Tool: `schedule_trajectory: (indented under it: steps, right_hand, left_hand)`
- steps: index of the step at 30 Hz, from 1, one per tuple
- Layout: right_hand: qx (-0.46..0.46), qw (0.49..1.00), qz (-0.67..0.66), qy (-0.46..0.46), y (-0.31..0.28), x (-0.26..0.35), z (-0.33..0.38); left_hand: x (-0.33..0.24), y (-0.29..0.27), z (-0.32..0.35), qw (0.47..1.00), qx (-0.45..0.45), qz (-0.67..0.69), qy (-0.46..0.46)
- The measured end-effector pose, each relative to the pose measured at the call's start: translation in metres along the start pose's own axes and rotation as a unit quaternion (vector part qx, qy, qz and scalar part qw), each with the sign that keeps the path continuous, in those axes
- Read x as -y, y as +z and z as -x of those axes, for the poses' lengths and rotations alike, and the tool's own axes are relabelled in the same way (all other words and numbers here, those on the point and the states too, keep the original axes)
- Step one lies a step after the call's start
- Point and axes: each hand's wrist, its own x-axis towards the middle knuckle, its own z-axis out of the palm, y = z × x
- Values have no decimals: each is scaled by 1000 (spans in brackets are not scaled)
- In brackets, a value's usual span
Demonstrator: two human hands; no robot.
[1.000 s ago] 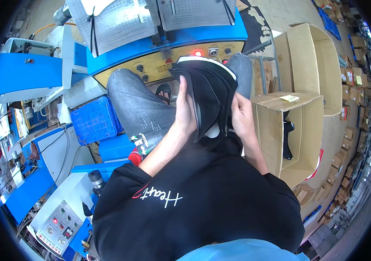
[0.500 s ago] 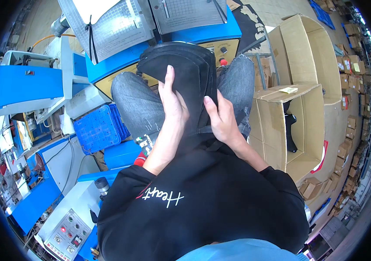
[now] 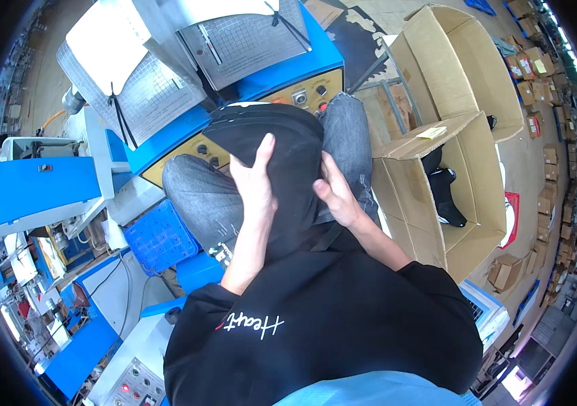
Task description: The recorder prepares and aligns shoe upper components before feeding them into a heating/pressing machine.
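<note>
Between 2 denim-clad knees (image 3: 346, 128), over the lap: stack of flat black pieces (image 3: 293, 162), held from both sides. Left hand (image 3: 254, 188) grips the left edge, thumb along the top face. Right hand (image 3: 338, 194) holds the opposite edge. Blue machine (image 3: 282, 76) just beyond, yellow control panel (image 3: 285, 100). Rightward: open cardboard box (image 3: 403, 196), black items (image 3: 445, 199) inside.

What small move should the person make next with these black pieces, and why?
Probably even up the black pieces by gently pressing their sides together: their curved far edges look staggered, and the left hand and right hand are at opposite sides.
</note>
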Motion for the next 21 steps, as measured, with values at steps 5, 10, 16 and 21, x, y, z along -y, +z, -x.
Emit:
schedule_trajectory:
  steps: [5,10,16,21]
  right_hand:
    - [-85,995,50,-33,8,6,-8]
    - [-146,987,25,-70,6,13,-10]
    - [-130,988,33,-72,-7,10,-16]
    - [-142,984,84,-72,-32,25,-15]
  left_hand:
    - [13,9,-2,999,-18,-25,-12]
    - [29,3,7,991,81,10,-102]
    - [30,2,3,985,97,-31,-141]
    - [44,3,2,972,92,-77,-202]
